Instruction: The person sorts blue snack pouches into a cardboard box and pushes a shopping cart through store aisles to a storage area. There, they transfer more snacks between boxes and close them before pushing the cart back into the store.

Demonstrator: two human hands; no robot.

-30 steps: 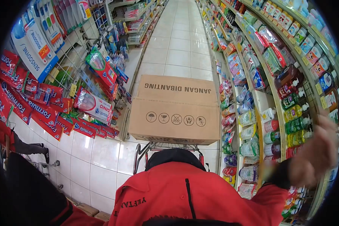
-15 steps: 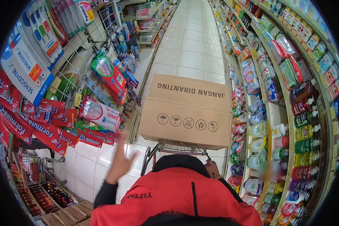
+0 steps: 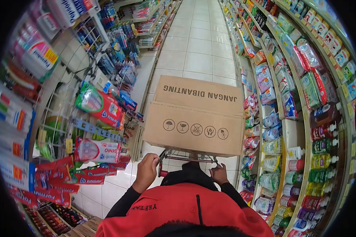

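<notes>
A large brown cardboard box (image 3: 194, 115), printed with handling symbols, rests on a red-framed shopping cart (image 3: 190, 157) in front of me. My left hand (image 3: 147, 170) is closed around the left end of the cart's handle, near the box's lower left corner. At the right end of the handle, my right hand (image 3: 218, 173) has its fingers curled on the cart. The box hides most of the cart.
Toothbrush packs (image 3: 101, 104) hang from a wire rack close on the left, with red packets (image 3: 93, 175) below. Shelves of bottles (image 3: 322, 160) and pouches (image 3: 273, 146) line the right side. A tiled floor (image 3: 197, 43) runs ahead between the shelves.
My left hand has come down from beside the rack, where its fingers were spread, and closed on the cart handle. The hanging packs on the left have shifted left and down in view.
</notes>
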